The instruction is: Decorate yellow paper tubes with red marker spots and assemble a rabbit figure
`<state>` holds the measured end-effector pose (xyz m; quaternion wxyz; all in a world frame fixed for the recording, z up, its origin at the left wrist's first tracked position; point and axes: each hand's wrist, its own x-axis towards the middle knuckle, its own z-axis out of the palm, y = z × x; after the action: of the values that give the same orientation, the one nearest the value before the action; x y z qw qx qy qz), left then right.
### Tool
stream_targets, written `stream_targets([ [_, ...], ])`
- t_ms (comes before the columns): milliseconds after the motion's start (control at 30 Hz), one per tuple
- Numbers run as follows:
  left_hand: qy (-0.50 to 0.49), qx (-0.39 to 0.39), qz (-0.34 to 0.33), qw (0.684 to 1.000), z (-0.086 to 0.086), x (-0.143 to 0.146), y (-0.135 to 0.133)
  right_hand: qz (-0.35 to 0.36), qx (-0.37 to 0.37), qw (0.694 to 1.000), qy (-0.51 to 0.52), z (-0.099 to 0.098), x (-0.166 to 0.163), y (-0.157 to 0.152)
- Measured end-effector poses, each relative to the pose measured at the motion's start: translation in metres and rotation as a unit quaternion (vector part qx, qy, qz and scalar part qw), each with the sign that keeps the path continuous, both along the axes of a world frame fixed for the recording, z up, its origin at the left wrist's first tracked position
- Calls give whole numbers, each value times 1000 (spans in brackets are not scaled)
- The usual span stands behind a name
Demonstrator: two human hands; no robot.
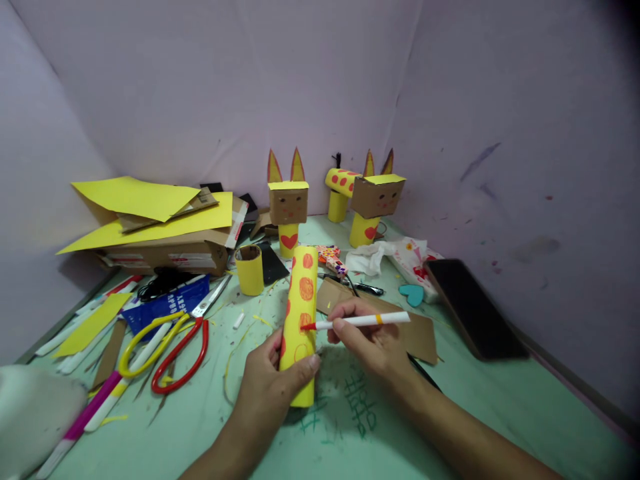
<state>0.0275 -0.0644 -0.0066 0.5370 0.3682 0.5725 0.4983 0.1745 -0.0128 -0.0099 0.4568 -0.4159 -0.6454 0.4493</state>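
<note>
My left hand [273, 377] is closed around the lower part of a yellow paper-covered tube [301, 300], which stands tilted over the table. Red-orange spots run along the tube; the lowest one in view is only an outline. My right hand [367, 337] grips a white felt-tip marker [365, 320] with an orange band, its red tip touching a spot midway down the tube. Behind the tube is a cardboard-headed figure [289, 203] with yellow ears and a red heart. A second such figure [377, 197] with a spotted body stands to its right.
Scissors [187, 333] with red and yellow handles lie at left among markers and paper scraps. Yellow sheets [145, 197] rest on a cardboard box [165, 257]. A short yellow tube [249, 270] stands near the middle. At right are a phone [475, 310] and a cardboard piece [423, 333].
</note>
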Motion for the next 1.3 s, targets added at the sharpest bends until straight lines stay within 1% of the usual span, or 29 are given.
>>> stream_targets([
  [100,-5,-7,-1,1000,0,-1,0,-13,2,1000,1,-1,0,1],
  [267,-19,-3,2,1000,-1,-1,1,0,-7,1000,-7,-1,-1,1],
  [400,-9,-8,4,1000,-1,-1,1,-28,1,1000,14,1,-1,2],
  [600,-20,-2,10,1000,1,1,1,-4,-8,1000,-10,2,0,2],
  [767,-9,-8,8,1000,1,0,0,-14,-4,999,36,1,0,2],
  [900,-18,-4,8,1000,-1,-1,1,1,-16,1000,4,2,0,2],
  [1100,-19,4,23,1000,0,0,1,-9,22,1000,-6,-3,-1,1],
  [1300,-13,3,5,1000,0,0,1,-2,32,999,-11,-2,-1,-1],
])
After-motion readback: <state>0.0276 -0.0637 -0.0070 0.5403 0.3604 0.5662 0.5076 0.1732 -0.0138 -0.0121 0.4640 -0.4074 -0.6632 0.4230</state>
